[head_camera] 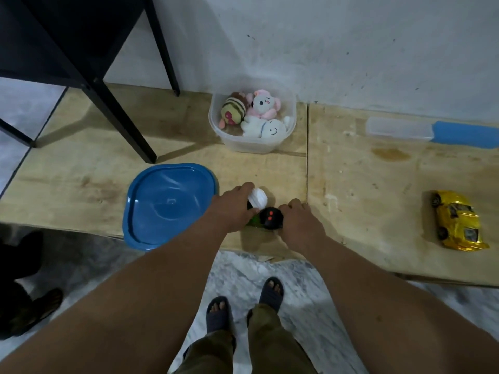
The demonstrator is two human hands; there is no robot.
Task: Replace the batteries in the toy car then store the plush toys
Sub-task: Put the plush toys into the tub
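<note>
On the low wooden board (364, 190), near its front edge, lie two small plush toys side by side. My left hand (235, 209) grips the white plush (258, 199). My right hand (299, 225) holds the black plush with red eyes (271, 218), which has a green part under it. Further back stands a clear plastic container (253, 145) with three plush toys inside: a striped one (233, 107), a pink one (263, 103) and a white one (266, 128). The yellow toy car (456, 221) rests upright at the right of the board.
The container's blue lid (167, 206) lies upside down left of my hands. A black metal table frame (118, 109) stands at the back left. A clear and blue box (432, 132) sits by the wall. Another person's sandalled feet (32, 311) are at the left.
</note>
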